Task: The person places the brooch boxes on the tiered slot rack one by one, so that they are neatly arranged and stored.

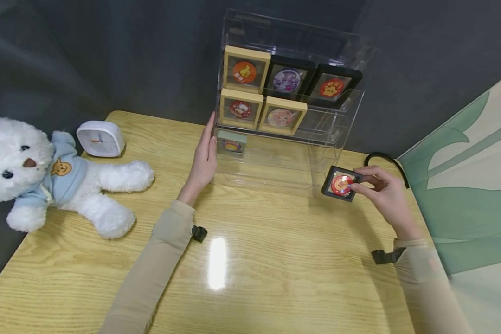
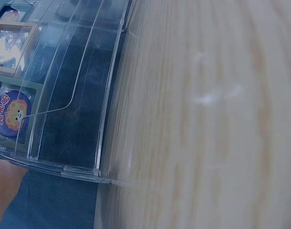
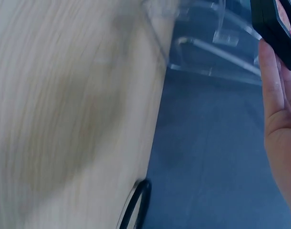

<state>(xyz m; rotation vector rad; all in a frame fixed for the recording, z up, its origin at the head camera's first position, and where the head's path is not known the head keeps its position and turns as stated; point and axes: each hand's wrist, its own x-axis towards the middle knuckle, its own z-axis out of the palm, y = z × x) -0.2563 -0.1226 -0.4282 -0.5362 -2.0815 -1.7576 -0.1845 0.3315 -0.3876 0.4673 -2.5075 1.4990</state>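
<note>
A clear acrylic display rack (image 1: 323,121) stands at the back of the table. My left hand (image 1: 203,160) rests against its left side with fingers extended. My right hand (image 1: 384,197) pinches a black square frame (image 1: 339,184) holding a red round badge, in front of the rack's lower right corner. Dark sides of that frame (image 3: 274,36) show in the right wrist view. Two tan frames (image 1: 281,116) sit on the middle tier. On the top tier, a tan frame (image 1: 246,69) stands beside two black frames (image 1: 334,87). A green frame (image 2: 35,109) occupies the bottom tier's left end.
At the left lies a white teddy bear (image 1: 68,174) in a blue top, next to a white clock (image 1: 101,138). A black curved cord or band (image 1: 390,160) lies at the table's right back edge. A green-and-cream curtain or panel (image 1: 467,195) borders the right side.
</note>
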